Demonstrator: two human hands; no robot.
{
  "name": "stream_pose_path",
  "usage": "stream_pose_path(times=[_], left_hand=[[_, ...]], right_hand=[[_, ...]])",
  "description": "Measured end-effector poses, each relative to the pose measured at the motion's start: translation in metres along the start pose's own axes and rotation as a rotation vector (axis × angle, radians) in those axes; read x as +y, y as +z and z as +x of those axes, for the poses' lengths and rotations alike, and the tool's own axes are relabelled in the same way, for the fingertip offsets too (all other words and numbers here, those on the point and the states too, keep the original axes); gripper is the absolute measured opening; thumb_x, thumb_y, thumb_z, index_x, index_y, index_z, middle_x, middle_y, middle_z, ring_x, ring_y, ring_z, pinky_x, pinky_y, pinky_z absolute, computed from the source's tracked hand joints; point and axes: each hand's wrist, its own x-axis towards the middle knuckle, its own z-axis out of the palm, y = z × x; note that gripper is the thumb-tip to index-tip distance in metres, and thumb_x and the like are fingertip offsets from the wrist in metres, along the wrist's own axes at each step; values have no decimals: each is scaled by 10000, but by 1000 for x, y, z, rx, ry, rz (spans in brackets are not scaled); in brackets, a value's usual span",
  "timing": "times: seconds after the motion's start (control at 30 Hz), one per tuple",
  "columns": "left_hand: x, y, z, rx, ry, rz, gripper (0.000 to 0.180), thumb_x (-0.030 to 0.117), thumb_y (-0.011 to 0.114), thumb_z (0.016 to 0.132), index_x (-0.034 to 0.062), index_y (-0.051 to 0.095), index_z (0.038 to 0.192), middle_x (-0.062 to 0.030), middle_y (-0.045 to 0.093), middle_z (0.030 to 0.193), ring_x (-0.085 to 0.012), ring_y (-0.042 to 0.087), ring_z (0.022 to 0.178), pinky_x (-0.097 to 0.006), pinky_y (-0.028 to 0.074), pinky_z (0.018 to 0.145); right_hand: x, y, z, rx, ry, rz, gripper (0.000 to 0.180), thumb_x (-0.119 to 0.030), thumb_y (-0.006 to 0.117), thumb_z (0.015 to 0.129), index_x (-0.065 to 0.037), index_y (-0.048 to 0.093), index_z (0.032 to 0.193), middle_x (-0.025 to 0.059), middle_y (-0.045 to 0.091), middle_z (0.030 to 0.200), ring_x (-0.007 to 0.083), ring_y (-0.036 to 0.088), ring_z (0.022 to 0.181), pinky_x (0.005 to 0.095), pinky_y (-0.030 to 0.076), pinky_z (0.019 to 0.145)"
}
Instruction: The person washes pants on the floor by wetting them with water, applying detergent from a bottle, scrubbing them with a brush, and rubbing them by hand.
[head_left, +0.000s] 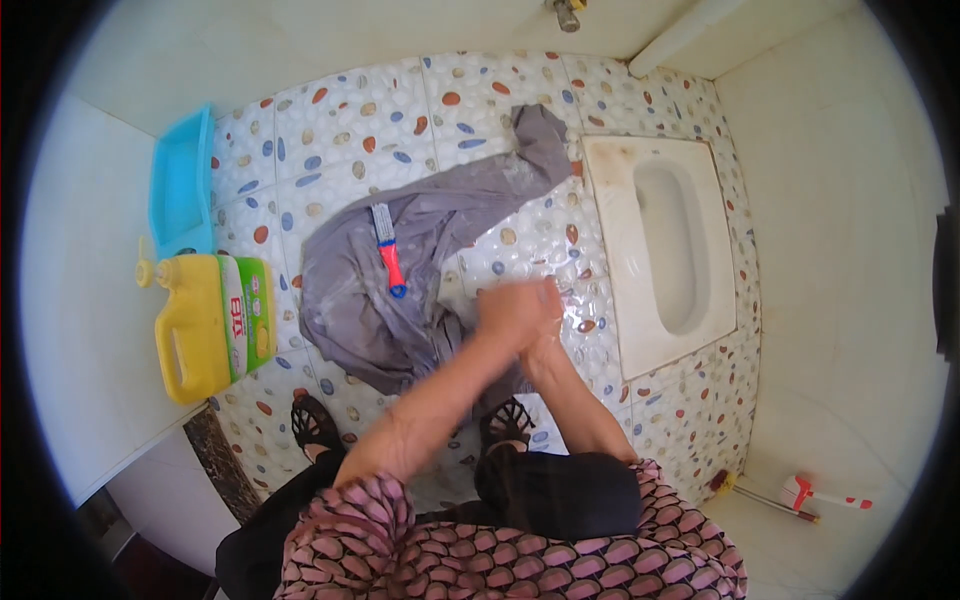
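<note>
One head-worn fisheye view looks almost straight down from above the person onto the tiled floor [400,110], with the forearms entering from 6 o'clock. The wall bends along 12 o'clock, the squat pan [610,200] lies toward 2 o'clock, the jug [195,330] at 9. There is no second view to overlap.

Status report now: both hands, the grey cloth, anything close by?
Left hand and right hand pressed together, blurred, holding nothing clear. Wet grey garment spread on floor, brush on it. Squat toilet beside hands.
</note>
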Motion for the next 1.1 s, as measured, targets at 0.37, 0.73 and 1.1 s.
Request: stream_pose_path(times=[0.37, 0.73, 1.1], left_hand=[[1, 22, 14, -171, -169, 309, 384, 436, 550, 785, 79, 660, 697, -161, 631, 696, -328, 626, 673, -446, 470, 569], [-30, 7, 9, -85, -221, 231, 422, 442, 548, 794, 61, 607, 623, -144, 608, 663, -348, 611, 674, -450, 456, 612], [-20, -17, -24, -202, -31, -259, 659, 248, 769, 636, 85, 510, 1220, -187, 539, 1180, -307, 495, 1134, -373, 407, 931]], right_hand=[[-2, 27, -20, 271, -55, 12, 422, -486, 379, 944, -144, 494, 725, 10, 526, 716, 179, 507, 668, 348, 438, 596], [22, 18, -17, 338, -68, -229, 407, -417, 339, 947, -80, 557, 1010, 76, 603, 971, 223, 574, 927, 383, 464, 844], [-28, 41, -14, -1, -113, -430, 726, -631, 410, 868, -135, 281, 1382, 136, 428, 1316, 292, 453, 1096, 448, 391, 939]])
